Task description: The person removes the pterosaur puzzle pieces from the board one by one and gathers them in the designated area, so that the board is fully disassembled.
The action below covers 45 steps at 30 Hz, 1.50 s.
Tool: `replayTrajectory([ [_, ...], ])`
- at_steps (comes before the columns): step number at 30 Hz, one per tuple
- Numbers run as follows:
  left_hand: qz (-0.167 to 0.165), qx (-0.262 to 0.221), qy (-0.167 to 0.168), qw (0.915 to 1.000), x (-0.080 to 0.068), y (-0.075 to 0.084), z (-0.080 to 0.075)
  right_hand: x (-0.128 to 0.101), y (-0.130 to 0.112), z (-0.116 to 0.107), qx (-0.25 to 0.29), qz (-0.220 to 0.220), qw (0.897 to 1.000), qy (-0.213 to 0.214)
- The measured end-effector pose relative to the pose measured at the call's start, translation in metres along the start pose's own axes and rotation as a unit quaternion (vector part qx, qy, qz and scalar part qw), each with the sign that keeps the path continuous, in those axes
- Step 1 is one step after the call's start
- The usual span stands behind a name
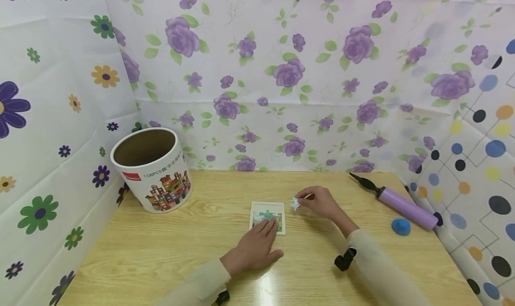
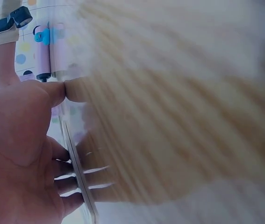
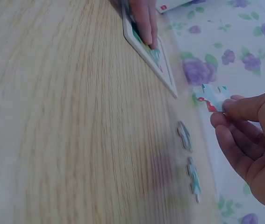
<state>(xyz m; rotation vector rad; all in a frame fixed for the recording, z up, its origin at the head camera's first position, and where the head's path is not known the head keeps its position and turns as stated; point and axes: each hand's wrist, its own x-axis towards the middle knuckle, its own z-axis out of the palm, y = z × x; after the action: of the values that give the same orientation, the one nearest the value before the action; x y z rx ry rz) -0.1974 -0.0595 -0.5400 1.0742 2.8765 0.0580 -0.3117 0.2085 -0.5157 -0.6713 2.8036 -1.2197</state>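
Note:
A small jigsaw puzzle in a white tray (image 1: 252, 214) lies on the wooden table, its lower part filled with green and coloured pieces. My left hand (image 1: 256, 248) rests on it, straight fingers over the pieces and thumb out to the side. Just right of the tray, my right hand (image 1: 320, 201) pinches a jigsaw piece (image 3: 213, 99) between thumb and fingers, above the table. That piece is pale blue and white with a red edge. Two more puzzle pieces, a nearer one (image 3: 194, 178) and a farther one (image 3: 184, 136), lie on the table below the right hand.
On the left stands a large white cardboard bucket (image 1: 169, 185) with printed building blocks. To the right lie a purple hand pump (image 1: 408, 207) and a small blue object (image 1: 401, 227). Flowered and dotted cloths (image 1: 257, 136) hang round the table (image 1: 193, 234).

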Motion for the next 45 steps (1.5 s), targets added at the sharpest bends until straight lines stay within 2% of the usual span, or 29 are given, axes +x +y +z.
replayTrajectory([
  [5, 0.005, 0.006, 0.01, 0.9999, -0.001, 0.0, 0.002, -0.007, 0.007, -0.014, -0.004, 0.01, 1.0, 0.0],
  [8, 0.005, -0.009, 0.006, 0.9999, -0.002, 0.0, 0.002, -0.011, 0.013, -0.023, -0.007, 0.015, 1.0, 0.0],
  [17, -0.01, -0.008, -0.008, 0.9999, -0.002, 0.001, 0.0, -0.021, 0.033, -0.045, -0.033, 0.033, 0.999, -0.002],
  [23, -0.009, -0.006, 0.008, 0.9999, -0.002, 0.0, 0.005, -0.026, 0.048, -0.055, -0.043, 0.059, 0.997, -0.004],
  [33, -0.005, -0.01, 0.015, 0.9998, -0.002, 0.0, 0.005, -0.025, 0.068, -0.06, -0.057, 0.075, 0.996, -0.007],
  [41, -0.003, -0.024, -0.003, 0.9997, -0.001, 0.001, -0.002, -0.022, 0.078, -0.055, -0.067, 0.093, 0.993, -0.006],
  [45, -0.009, -0.023, -0.009, 0.9996, -0.001, 0.001, -0.003, -0.021, 0.081, -0.053, -0.074, 0.087, 0.993, -0.01],
])
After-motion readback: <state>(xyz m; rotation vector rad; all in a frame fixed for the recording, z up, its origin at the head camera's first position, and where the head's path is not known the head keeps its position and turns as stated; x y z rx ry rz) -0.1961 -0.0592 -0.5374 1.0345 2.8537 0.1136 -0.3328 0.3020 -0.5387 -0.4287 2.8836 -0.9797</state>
